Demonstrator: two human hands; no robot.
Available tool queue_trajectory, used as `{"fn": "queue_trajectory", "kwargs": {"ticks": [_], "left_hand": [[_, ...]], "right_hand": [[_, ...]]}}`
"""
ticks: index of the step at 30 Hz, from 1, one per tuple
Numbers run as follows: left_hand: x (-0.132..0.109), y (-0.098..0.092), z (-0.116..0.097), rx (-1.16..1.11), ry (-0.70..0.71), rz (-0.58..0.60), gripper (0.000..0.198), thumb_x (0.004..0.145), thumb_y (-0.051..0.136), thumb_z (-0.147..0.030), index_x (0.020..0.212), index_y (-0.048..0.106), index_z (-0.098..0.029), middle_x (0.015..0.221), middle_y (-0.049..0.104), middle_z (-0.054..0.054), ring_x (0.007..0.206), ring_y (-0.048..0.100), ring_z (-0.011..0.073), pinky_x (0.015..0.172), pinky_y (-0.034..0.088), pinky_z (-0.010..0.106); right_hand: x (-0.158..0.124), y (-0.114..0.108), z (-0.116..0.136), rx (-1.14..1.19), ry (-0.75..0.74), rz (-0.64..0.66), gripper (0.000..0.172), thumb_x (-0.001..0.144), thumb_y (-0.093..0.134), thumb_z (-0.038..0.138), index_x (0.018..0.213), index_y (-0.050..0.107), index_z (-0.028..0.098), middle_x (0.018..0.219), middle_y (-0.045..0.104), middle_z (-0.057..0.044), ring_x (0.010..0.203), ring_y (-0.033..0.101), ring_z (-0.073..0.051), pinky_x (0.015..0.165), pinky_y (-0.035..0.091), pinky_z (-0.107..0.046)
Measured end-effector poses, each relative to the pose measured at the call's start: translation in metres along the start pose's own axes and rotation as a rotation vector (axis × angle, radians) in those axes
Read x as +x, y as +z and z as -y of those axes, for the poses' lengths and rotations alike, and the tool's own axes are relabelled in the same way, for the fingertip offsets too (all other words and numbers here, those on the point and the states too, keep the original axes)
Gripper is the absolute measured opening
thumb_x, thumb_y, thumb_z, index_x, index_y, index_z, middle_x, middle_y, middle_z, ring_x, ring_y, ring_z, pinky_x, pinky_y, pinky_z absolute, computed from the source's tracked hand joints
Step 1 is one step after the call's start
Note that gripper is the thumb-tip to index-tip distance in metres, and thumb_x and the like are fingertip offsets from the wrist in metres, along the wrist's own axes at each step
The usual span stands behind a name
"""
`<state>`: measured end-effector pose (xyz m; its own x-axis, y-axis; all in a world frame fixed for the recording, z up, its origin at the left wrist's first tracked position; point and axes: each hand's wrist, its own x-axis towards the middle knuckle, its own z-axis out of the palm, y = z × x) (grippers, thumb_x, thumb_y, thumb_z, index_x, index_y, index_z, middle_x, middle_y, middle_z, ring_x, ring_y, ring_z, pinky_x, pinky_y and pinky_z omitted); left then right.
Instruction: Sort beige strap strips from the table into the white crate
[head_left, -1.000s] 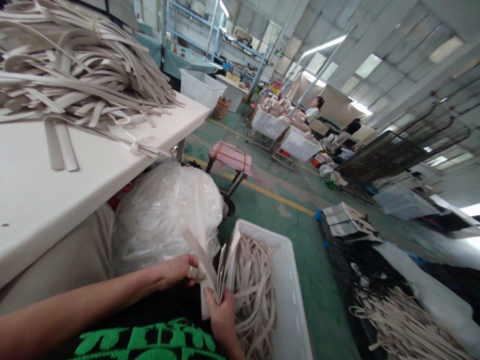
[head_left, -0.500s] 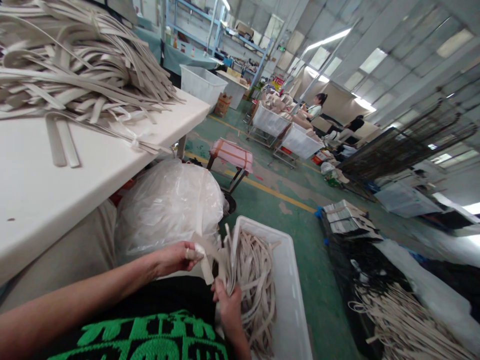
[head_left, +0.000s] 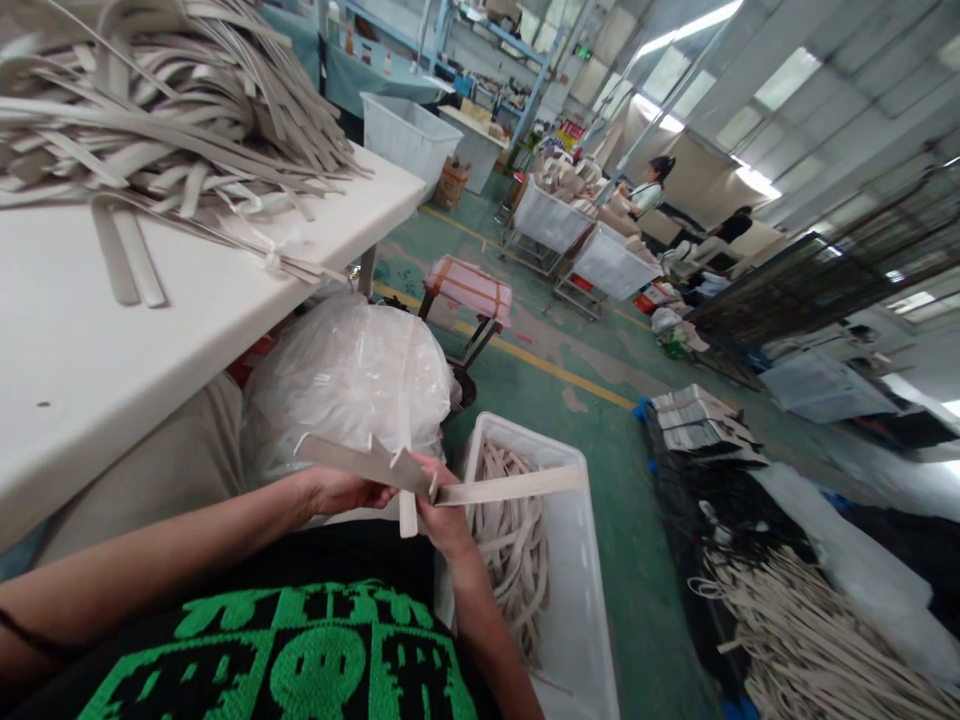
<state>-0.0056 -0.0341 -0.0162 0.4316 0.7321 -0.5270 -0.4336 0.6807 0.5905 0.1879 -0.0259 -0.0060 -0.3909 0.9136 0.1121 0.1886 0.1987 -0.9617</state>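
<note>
Just above my lap, my left hand is closed on the underside of a small bundle of flat beige strips. Close beside it, my right hand grips the same strips where they cross. One end sticks out right over the white bin, and another strip runs upright between the hands. My fingers partly hide how the strips are joined. Below and right of my right hand stands a white plastic bin holding many loose strips. A clear plastic bag bulges behind my hands.
To the left, a white table carries a large heap of beige strips. A pink-topped stool stands ahead on the green floor. More strips lie at the right. Further off are loaded bins and a seated person.
My right hand has risen away from the bin to meet the left. The strips, which hung by the bin's edge, now lie crosswise between both hands. The view has tilted slightly.
</note>
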Motion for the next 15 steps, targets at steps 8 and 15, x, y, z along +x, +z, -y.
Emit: {"fn": "queue_trajectory", "kwargs": {"ticks": [8, 15], "left_hand": [[0.025, -0.002, -0.003, -0.265, -0.018, 0.072, 0.02, 0.079, 0.076, -0.029, 0.09, 0.073, -0.012, 0.092, 0.077, 0.012, 0.085, 0.072, 0.0209, 0.082, 0.055, 0.029], [0.04, 0.001, -0.081, -0.495, 0.193, -0.221, 0.022, 0.099, 0.053, -0.022, 0.103, 0.069, -0.007, 0.093, 0.077, 0.015, 0.074, 0.074, 0.0184, 0.07, 0.061, 0.026]], "right_hand": [[-0.026, -0.01, -0.009, 0.02, 0.234, -0.123, 0.028, 0.076, 0.076, 0.045, 0.075, 0.073, 0.017, 0.063, 0.063, 0.0, 0.058, 0.054, -0.016, 0.061, 0.05, -0.028], [-0.103, -0.063, -0.019, 0.203, 0.586, 0.273, 0.031, 0.064, 0.084, 0.046, 0.073, 0.075, 0.018, 0.062, 0.062, 0.0, 0.053, 0.051, -0.014, 0.053, 0.043, -0.025]]}}
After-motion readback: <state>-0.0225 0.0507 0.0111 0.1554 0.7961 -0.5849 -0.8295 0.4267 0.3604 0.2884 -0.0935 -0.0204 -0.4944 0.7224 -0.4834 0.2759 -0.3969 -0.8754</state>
